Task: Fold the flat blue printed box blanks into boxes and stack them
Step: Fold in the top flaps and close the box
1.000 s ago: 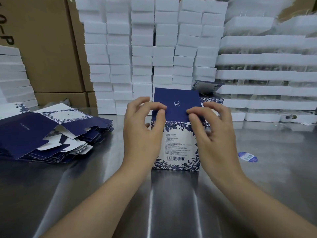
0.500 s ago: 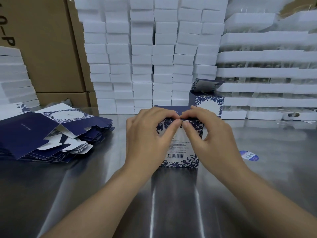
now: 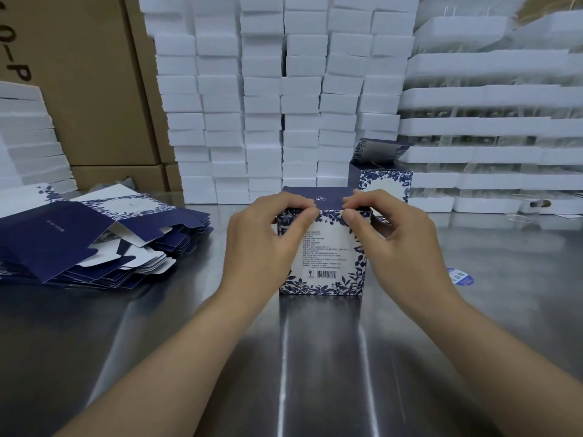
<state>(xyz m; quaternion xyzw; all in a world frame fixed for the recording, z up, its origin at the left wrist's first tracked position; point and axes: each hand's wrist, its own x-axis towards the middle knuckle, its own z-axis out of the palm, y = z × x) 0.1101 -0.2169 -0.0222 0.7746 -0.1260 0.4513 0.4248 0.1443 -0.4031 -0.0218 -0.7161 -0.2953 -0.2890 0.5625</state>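
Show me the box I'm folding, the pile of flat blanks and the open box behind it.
box being folded (image 3: 328, 253): head view, printed front panel.
pile of flat blanks (image 3: 53, 238): head view, dark blue top sheet.
open box behind (image 3: 388, 184): head view, white front panel.

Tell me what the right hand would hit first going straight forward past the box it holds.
Probably the second folded box standing behind, lid open. The right hand pinches the lid of the near box; their gap is unclear.
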